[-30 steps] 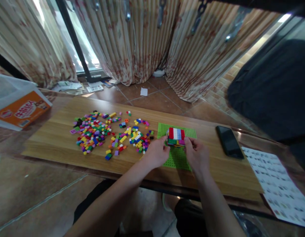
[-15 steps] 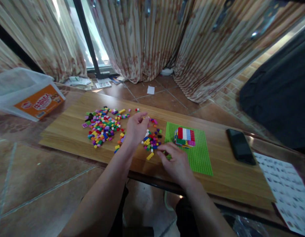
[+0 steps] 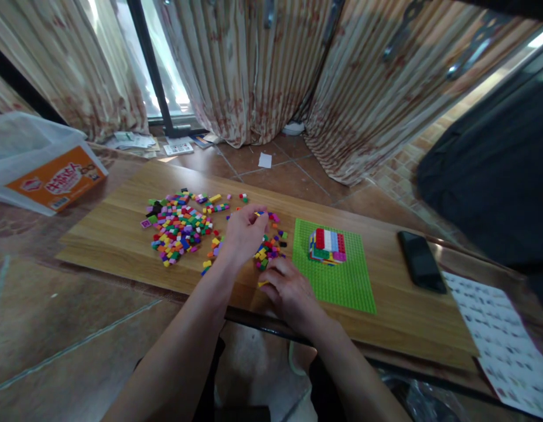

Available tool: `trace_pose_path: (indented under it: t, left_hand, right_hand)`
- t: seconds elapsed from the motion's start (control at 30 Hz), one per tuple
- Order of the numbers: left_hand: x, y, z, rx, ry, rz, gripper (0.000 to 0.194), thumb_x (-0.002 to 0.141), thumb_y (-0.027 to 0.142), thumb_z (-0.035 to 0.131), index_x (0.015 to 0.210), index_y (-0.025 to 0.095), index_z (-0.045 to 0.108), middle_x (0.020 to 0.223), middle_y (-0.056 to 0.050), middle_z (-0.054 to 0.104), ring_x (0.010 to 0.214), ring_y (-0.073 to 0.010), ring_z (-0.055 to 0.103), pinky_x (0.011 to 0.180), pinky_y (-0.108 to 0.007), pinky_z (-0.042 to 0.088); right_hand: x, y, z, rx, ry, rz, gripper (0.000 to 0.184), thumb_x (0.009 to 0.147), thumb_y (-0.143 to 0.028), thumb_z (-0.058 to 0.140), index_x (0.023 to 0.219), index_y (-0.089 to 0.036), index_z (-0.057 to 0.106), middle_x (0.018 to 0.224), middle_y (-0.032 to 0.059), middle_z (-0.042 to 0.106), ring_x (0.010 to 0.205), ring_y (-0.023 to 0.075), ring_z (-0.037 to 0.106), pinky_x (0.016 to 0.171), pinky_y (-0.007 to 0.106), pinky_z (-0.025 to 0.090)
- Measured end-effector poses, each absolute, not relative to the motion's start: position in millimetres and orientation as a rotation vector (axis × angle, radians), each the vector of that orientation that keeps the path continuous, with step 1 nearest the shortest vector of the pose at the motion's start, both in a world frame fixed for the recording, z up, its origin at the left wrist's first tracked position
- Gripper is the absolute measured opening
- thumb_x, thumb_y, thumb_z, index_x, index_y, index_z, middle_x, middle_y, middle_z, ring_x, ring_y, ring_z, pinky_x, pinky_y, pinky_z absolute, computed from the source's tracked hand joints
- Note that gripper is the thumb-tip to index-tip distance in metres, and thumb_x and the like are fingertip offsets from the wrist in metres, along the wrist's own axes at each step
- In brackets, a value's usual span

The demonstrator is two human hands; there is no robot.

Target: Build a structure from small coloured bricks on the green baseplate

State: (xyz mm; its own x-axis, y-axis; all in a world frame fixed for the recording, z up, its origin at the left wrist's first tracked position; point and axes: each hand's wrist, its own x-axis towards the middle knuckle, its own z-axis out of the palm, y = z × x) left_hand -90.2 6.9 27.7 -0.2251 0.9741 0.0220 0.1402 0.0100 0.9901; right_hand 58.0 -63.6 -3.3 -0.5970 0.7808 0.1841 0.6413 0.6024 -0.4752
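My left hand [image 3: 245, 233] is over the middle pile of small toy bricks [image 3: 267, 251], its fingers bent and closed towards the thumb at the pile's far side. What lies between those fingertips is hidden or too small to name. At the pile's near edge, my right hand [image 3: 289, 286] has thumb and fingers closed on a yellow toy brick [image 3: 263, 283], which shows only in part. Right of the hands, a brick model [image 3: 327, 246] with red, white and light blue strips on top stands on a green baseplate [image 3: 341, 287].
A larger pile of mixed bricks [image 3: 181, 225] lies left on the wooden board [image 3: 117, 234]. A black phone [image 3: 421, 261] and a printed sheet [image 3: 504, 334] lie right. The clear plastic bin [image 3: 55, 170] with an orange label is far left.
My right hand has moved left, away from the baseplate, and onto the yellow brick. My left hand has stayed over the middle pile. The whole view has shifted slightly.
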Motion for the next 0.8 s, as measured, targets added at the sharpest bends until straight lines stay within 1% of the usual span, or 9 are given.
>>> trace_pose_path:
  t: [0.13,0.27,0.4,0.53,0.6,0.8]
  left_hand:
    - [-85.9,5.0,29.6,1.226,1.46,1.278,0.029,0.078,0.022,0.056,0.102,0.01,0.069,0.056,0.003,0.059,0.046,-0.0082,0.047,0.049,-0.019,0.037]
    - [-77.7,1.3,29.1,1.291,1.384,1.181,0.026,0.08,0.022,0.056,0.1,0.01,0.069,0.058,0.002,0.06,0.047,-0.009,0.049,0.047,-0.019,0.036]
    - [-62.8,-6.4,24.9,1.469,1.347,1.025,0.027,0.082,0.02,0.056,0.103,0.011,0.07,0.067,-0.002,0.067,0.058,-0.013,0.058,0.054,-0.022,0.044]
    - [-44.8,-13.6,20.1,1.639,1.28,0.923,0.023,0.082,0.018,0.056,0.097,0.015,0.072,0.079,-0.003,0.073,0.07,-0.0154,0.064,0.064,-0.025,0.049]
    - [-38.2,-15.3,19.9,1.665,1.24,0.9,0.022,0.082,0.015,0.054,0.094,0.017,0.073,0.081,-0.002,0.074,0.073,-0.0152,0.065,0.067,-0.025,0.049]
    - [-30.8,-15.2,23.0,1.665,1.181,0.918,0.019,0.084,0.015,0.053,0.083,0.017,0.072,0.074,0.0,0.071,0.07,-0.014,0.064,0.067,-0.024,0.048]
  right_hand:
    - [59.0,-64.3,0.3,-1.184,-2.415,0.503,0.01,0.09,-0.016,0.057,0.092,-0.022,0.065,0.098,0.007,0.064,0.095,0.0223,0.059,0.083,0.035,0.051]
    - [77.7,-59.1,9.7,-1.295,-2.197,0.516,0.012,0.094,-0.019,0.051,0.099,-0.02,0.062,0.095,0.0064,0.065,0.089,0.0201,0.062,0.079,0.032,0.05]
    - [104.7,-50.4,16.5,-1.402,-1.908,0.503,0.018,0.097,-0.028,0.047,0.101,-0.021,0.064,0.095,0.0061,0.069,0.086,0.0196,0.066,0.078,0.032,0.05]
    - [120.5,-45.9,17.2,-1.454,-1.737,0.555,0.021,0.096,-0.032,0.049,0.104,-0.021,0.065,0.093,0.0059,0.07,0.074,0.0183,0.067,0.071,0.033,0.052]
    - [122.5,-45.9,16.9,-1.458,-1.729,0.56,0.022,0.095,-0.032,0.049,0.105,-0.021,0.065,0.093,0.0061,0.07,0.076,0.0192,0.067,0.073,0.034,0.052]
    - [122.5,-48.0,17.0,-1.423,-1.778,0.596,0.021,0.095,-0.028,0.048,0.107,-0.022,0.065,0.098,0.0064,0.071,0.087,0.0216,0.068,0.08,0.037,0.051]
